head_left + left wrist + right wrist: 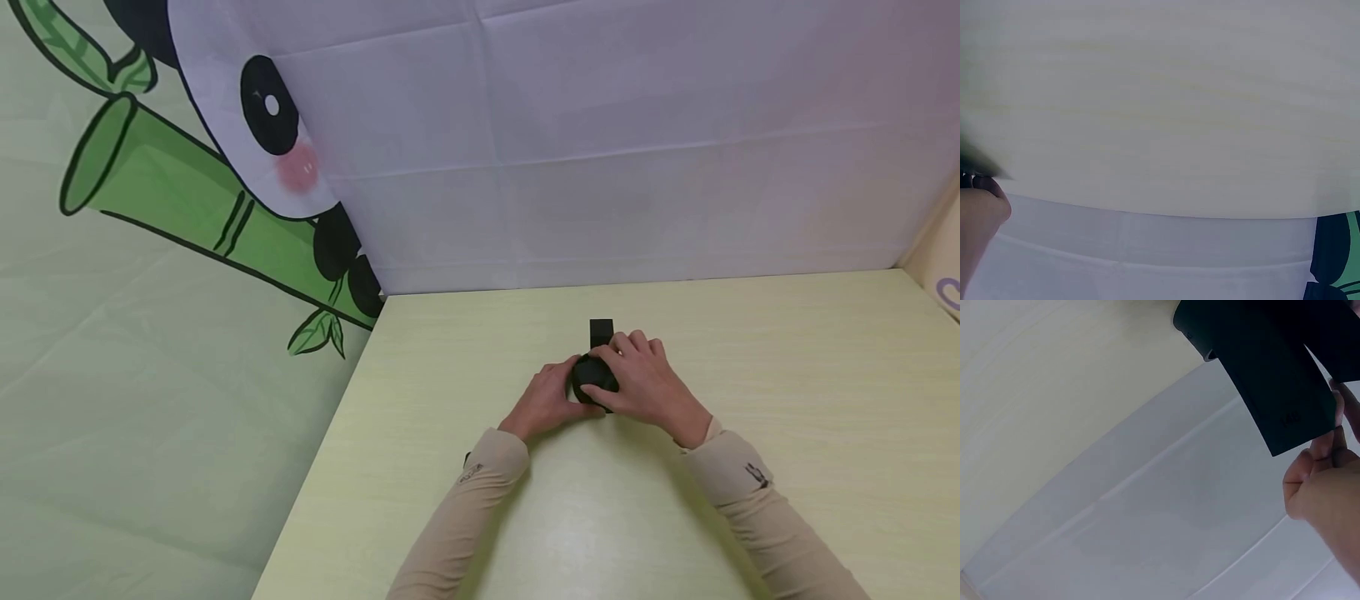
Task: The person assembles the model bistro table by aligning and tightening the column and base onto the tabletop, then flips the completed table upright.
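A black, round-looking thing (pixel 592 375) stands on the pale table between both hands, with a short dark rectangular strip (pixel 601 331) jutting out beyond it. The right wrist view shows a wide, flat dark band (pixel 1279 394) with faint printing near its end and a curved part above it. My left hand (pixel 551 398) curls round the left side of the round thing, fingers behind it and thumb in front. From the right, my right hand (pixel 642 383) grips it, thumb across the front and fingers over the far side. Its underside is hidden.
The pale table (pixel 810 375) spreads out on both sides of the hands. Behind it hangs a white cloth (pixel 600 167) with fold lines. A green printed cloth (pixel 150 375) with a panda and bamboo drops along the left edge.
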Tool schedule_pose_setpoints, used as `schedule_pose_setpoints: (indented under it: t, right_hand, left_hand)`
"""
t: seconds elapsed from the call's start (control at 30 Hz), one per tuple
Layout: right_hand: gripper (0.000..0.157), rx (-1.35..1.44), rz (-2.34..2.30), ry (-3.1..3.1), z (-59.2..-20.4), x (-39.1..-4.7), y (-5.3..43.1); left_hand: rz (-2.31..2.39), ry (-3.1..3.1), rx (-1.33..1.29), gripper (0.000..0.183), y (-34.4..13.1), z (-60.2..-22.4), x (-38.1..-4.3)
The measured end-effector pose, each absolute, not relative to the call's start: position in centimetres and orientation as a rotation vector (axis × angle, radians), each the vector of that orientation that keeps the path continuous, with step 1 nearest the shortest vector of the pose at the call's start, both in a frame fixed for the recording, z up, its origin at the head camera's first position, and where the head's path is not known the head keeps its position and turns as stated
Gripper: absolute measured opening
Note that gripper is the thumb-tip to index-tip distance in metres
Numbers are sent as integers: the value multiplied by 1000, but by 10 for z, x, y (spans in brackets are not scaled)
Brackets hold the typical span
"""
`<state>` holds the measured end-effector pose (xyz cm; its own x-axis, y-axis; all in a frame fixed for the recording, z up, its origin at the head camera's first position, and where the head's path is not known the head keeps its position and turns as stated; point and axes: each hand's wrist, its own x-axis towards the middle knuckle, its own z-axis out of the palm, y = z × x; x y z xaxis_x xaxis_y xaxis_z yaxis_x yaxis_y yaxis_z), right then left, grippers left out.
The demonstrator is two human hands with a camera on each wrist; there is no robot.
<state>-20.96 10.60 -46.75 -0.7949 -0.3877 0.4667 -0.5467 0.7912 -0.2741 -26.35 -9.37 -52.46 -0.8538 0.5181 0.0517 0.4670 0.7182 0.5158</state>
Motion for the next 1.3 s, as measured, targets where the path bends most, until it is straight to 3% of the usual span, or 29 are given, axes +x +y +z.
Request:
schedule_pose_setpoints:
  t: [0.5,0.97,1.3]
  right_hand:
    - [35,661,559,-2569,-466,-206,103]
    - [43,644,557,-2556,-468,-205,98]
    - [48,764,550,-2618,-467,-208,99]
  left_hand:
    - [856,2811,863,80,-95,-524,-265]
    - [924,2788,1018,59,-95,-527,-269]
    - [847,2819,978,74,-97,-527,-266]
